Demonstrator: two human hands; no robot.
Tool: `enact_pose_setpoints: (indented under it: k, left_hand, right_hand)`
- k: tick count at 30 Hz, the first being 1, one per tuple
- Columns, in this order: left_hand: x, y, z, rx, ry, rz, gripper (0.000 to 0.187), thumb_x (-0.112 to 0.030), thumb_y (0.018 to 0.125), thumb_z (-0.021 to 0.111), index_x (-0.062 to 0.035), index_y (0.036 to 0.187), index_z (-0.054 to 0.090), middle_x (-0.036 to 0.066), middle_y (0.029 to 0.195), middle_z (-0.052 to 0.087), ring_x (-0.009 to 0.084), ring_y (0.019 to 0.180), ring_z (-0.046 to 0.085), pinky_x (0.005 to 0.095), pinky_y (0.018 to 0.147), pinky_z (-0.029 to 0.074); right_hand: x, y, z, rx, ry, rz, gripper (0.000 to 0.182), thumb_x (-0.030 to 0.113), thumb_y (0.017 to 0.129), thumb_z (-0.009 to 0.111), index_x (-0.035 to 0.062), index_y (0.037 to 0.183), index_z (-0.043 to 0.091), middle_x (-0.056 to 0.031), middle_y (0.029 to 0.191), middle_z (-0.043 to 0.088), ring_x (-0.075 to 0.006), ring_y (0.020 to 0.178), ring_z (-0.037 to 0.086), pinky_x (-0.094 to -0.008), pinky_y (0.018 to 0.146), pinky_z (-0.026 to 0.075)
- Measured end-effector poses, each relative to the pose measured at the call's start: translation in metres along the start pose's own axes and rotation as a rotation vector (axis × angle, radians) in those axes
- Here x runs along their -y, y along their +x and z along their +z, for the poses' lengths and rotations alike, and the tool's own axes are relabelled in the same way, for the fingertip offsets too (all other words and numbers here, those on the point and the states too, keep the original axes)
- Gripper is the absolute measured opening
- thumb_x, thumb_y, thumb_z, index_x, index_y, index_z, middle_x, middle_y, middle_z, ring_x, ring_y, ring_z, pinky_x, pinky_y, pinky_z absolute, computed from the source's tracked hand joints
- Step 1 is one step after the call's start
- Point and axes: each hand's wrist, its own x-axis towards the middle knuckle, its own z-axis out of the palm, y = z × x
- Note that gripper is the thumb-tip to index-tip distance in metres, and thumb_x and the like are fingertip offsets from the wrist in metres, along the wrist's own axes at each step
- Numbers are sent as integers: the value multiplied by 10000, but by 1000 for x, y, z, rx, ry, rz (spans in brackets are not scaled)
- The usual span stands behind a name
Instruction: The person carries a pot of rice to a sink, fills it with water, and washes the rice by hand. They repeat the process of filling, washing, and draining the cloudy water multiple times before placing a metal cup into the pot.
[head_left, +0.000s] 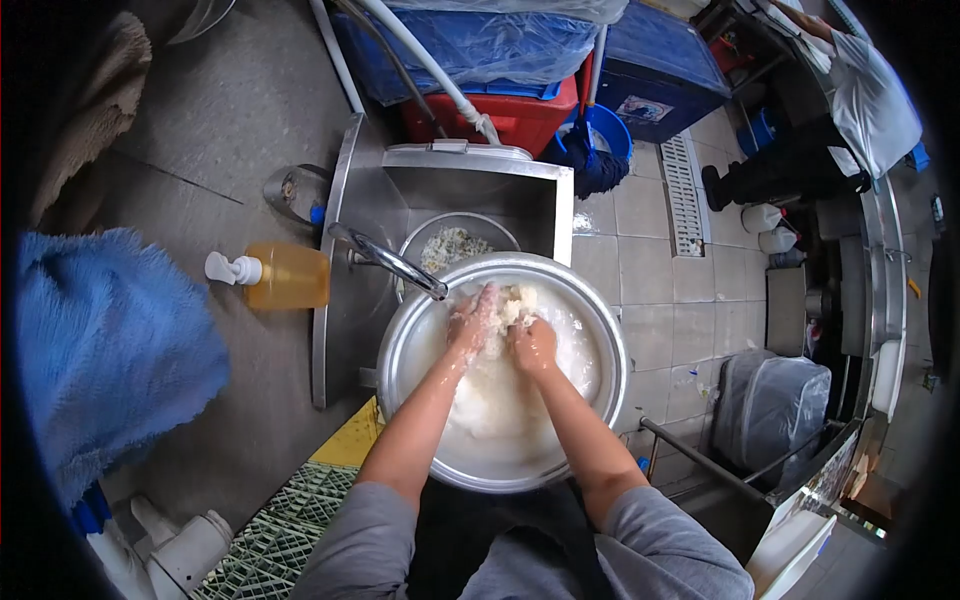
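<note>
A large round metal bowl (pixel 392 345) holds cloudy white water with a mass of pale, rice-like grains (pixel 487 405) in it. Both of my hands are inside the bowl. My left hand (pixel 474 322), wet and dotted with grains, has its fingers stretched out beside a whitish clump of rice (pixel 518 303). On the right of that clump, my right hand (pixel 533 343) curls its fingers around part of it. The undersides of both hands are hidden. A curved metal faucet (pixel 395 265) reaches over the bowl's upper left rim.
Behind the bowl is a metal sink (pixel 565 215) with a strainer (pixel 512 238) holding food scraps. A soap pump bottle (pixel 288 276) and a blue towel (pixel 120 350) lie left. A mop (pixel 597 170) stands by a blue bucket. Another person (pixel 820 150) is at the far right.
</note>
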Motion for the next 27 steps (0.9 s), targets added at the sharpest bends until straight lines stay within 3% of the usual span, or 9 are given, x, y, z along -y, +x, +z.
enact_pose_setpoints:
  k: [4,8,9,11,13,17,22,26,27]
  left_hand:
    - [-58,3,-14,395,742,-201,672,-618,847,370,-21,1003,636,248,1024,588,368,1068,512,433,892,408]
    - [15,-1,-23,389,766,437,565,-274,748,657,-10,1210,466,224,1178,523,377,1106,486,434,887,424]
    - [15,-6,-28,405,913,403,672,-119,689,681,15,1268,366,210,1198,505,374,1081,499,416,881,433]
    - [41,-17,-39,407,978,383,436,-111,779,557,40,1175,453,225,1169,505,360,1008,537,419,850,452]
    - [78,-32,-51,412,972,391,303,-97,831,480,58,1088,523,224,1122,517,354,943,562,423,817,465]
    - [52,-97,-58,307,827,74,298,-65,740,536,15,1026,555,210,997,572,362,885,571,443,780,462]
    - [67,-139,-30,633,1109,418,226,-93,750,498,-17,934,605,146,896,598,298,816,597,425,694,483]
    - [62,-158,22,768,1033,670,225,-160,816,461,-68,872,658,106,1035,606,268,1002,563,412,871,429]
    - [75,-162,44,731,840,562,232,-153,821,455,-61,896,654,108,1076,596,268,1037,547,406,895,414]
  right_hand:
    - [-2,-28,36,40,-532,-147,347,269,776,556,-5,971,644,-160,969,633,-270,900,590,-402,798,471]
    - [-22,-65,38,781,-806,-574,470,301,761,587,171,1210,536,-137,1168,554,-257,970,581,-410,838,454]
    - [-30,-82,37,648,-740,-559,472,293,757,589,199,1216,531,-128,1131,575,-255,974,583,-408,839,454]
    - [-42,-114,23,385,-604,-523,486,277,748,594,254,1228,520,-108,1057,618,-253,982,586,-403,840,454]
    - [-31,-105,-17,705,-785,-329,454,264,737,605,209,1185,557,-96,996,641,-277,971,593,-402,831,463]
    - [-58,-51,-36,545,-977,-354,230,207,705,570,90,871,678,-116,953,652,-263,867,643,-381,730,506]
    - [6,-7,-36,738,-1302,-405,284,223,838,474,90,1035,627,-160,1071,606,-252,1044,564,-367,787,465]
    - [32,8,24,685,-1223,-506,302,243,841,476,73,1047,616,-179,1080,595,-277,1053,551,-379,814,454]
    - [33,8,40,656,-1176,-506,307,248,842,476,68,1050,614,-183,1082,592,-283,1056,548,-382,820,452]
